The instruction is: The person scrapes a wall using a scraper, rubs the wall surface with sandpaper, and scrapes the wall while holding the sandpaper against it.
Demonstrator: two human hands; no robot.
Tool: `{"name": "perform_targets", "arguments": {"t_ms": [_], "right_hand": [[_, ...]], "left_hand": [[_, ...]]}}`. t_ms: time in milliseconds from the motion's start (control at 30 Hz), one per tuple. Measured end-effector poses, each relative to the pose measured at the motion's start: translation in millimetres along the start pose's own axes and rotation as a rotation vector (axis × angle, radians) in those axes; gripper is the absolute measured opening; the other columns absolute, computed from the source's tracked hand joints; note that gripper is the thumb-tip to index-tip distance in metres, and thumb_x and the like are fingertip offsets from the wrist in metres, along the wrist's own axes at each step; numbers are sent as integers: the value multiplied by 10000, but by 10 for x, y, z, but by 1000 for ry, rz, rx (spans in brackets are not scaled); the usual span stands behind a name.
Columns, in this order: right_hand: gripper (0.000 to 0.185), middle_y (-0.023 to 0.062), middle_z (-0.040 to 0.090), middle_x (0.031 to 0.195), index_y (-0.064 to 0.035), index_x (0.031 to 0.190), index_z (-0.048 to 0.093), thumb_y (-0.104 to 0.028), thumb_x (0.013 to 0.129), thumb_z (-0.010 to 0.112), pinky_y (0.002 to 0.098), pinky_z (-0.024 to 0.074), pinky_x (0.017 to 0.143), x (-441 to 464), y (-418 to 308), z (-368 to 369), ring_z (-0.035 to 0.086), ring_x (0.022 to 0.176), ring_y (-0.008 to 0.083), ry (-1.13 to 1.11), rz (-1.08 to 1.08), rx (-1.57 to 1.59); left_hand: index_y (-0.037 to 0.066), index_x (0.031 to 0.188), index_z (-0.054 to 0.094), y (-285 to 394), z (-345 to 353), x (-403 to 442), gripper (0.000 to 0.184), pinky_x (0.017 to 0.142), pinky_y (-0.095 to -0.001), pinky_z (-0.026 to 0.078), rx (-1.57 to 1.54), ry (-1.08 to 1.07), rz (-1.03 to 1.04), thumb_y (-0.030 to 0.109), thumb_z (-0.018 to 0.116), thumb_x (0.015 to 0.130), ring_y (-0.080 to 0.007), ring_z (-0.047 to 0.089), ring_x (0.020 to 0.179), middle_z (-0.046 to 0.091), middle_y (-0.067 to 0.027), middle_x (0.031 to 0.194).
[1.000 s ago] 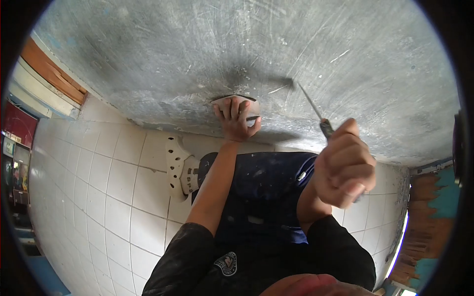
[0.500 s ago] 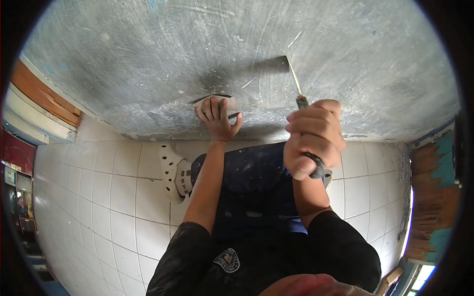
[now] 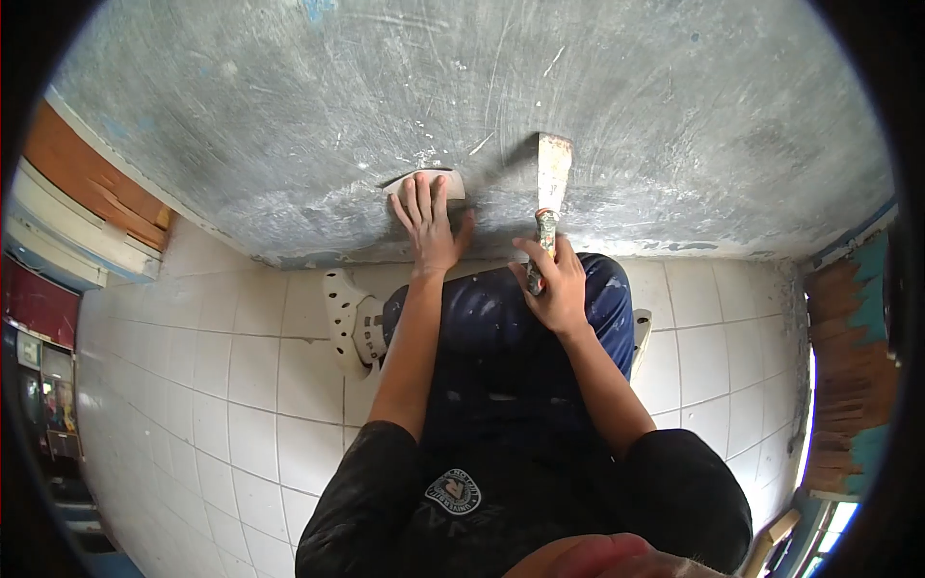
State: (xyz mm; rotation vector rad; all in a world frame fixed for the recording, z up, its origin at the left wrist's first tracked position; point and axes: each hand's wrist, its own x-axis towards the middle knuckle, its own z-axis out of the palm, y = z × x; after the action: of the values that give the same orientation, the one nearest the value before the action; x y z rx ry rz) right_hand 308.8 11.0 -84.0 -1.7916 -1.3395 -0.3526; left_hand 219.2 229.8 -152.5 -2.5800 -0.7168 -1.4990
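Observation:
A grey, scratched wall (image 3: 318,125) stands in front of me. My left hand (image 3: 429,231) lies with fingers stretched out over a pale, stiff sheet like sandpaper (image 3: 458,184), pressing it to the lower wall; most of the sheet is under the fingers. In my right hand (image 3: 557,289) is a scraper (image 3: 554,169), its handle worn and its blade spotted with white. The blade points up and shows its broad face, with a shadow on the wall beside it. Whether the blade touches the wall I cannot tell.
White floor tiles (image 3: 255,371) meet the foot of the wall. My knees in dark blue trousers (image 3: 491,313) are close below both hands, with a white clog (image 3: 342,318) at the left. Wooden panels with peeling turquoise paint (image 3: 843,376) stand at the right, shelves (image 3: 53,385) at the left.
My right hand has moved left and toward the wall, and the scraper has turned from edge-on to face-on. My left hand stays on the sheet, its fingers a little straighter.

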Motion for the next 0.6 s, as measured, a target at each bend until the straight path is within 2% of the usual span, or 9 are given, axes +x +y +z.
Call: {"name": "perform_targets", "arguments": {"t_ms": [33, 67, 133, 200, 267, 333, 400, 433, 600], "right_hand": [[356, 102, 606, 938, -189, 1100, 629, -197, 780, 785, 416, 487, 717, 18, -7, -3, 600, 839, 311, -33, -48, -48], [356, 102, 606, 938, -189, 1100, 629, -197, 780, 785, 416, 487, 717, 4, 3, 32, 600, 839, 311, -21, -54, -29], [304, 88, 618, 856, -161, 1036, 610, -185, 780, 772, 426, 486, 721, -81, 27, 111, 621, 826, 315, -250, -30, 64], [320, 98, 625, 834, -147, 1007, 598, -187, 750, 784, 430, 484, 722, -67, 28, 124, 629, 803, 327, -285, -106, 127], [375, 98, 631, 812, -146, 1014, 599, -222, 711, 807, 428, 486, 725, -29, 46, 71, 628, 800, 334, -446, -132, 194], [429, 67, 625, 770, -149, 989, 608, -283, 659, 847, 417, 488, 725, -7, 68, 86, 625, 781, 313, -377, -199, 250], [445, 30, 612, 722, -154, 957, 618, -336, 636, 867, 405, 489, 725, 39, -45, -81, 619, 747, 286, -491, -39, 323], [418, 6, 604, 702, -154, 920, 627, -348, 643, 874, 396, 486, 714, 43, -16, -70, 614, 728, 258, -492, -66, 288], [294, -1, 585, 690, -158, 881, 640, -273, 705, 846, 394, 469, 685, -30, 78, 97, 604, 711, 246, -436, -51, 339]], "left_hand": [[73, 1477, 384, 28, -37, 5, 730, 1167, -652, 56, -7, -47, -26, 424, 634, 887, -399, 159, 1481, 239, -189, 1592], [71, 1492, 367, 39, -79, 17, 737, 1169, -652, 45, -5, -89, -55, 423, 624, 898, -399, 154, 1484, 230, -191, 1598], [68, 1501, 357, 55, -133, 26, 725, 1171, -649, 28, 21, -95, -55, 418, 602, 915, -392, 142, 1490, 211, -192, 1606], [67, 1498, 368, 61, -156, 31, 713, 1166, -656, 5, 98, -189, -102, 419, 593, 920, -383, 133, 1497, 206, -192, 1609], [66, 1494, 376, 40, -187, 51, 710, 1158, -665, -14, 116, -152, -93, 445, 572, 927, -376, 126, 1502, 198, -194, 1613], [64, 1493, 378, 35, -252, 197, 709, 1150, -674, -18, 92, -78, -98, 475, 541, 938, -378, 123, 1502, 190, -196, 1616], [35, 1495, 367, -107, -342, 500, 741, 1147, -673, -8, 181, -16, -66, 510, 511, 946, -401, 131, 1496, 198, -227, 1606], [17, 1492, 362, -142, -453, 774, 756, 1144, -676, 2, 182, 88, -28, 515, 511, 945, -414, 140, 1491, 206, -244, 1598], [-33, 1509, 282, -182, -1223, 2422, 829, 1152, -644, 38, 226, 476, 150, 506, 543, 937, -448, 93, 1488, 170, -291, 1590]]}}
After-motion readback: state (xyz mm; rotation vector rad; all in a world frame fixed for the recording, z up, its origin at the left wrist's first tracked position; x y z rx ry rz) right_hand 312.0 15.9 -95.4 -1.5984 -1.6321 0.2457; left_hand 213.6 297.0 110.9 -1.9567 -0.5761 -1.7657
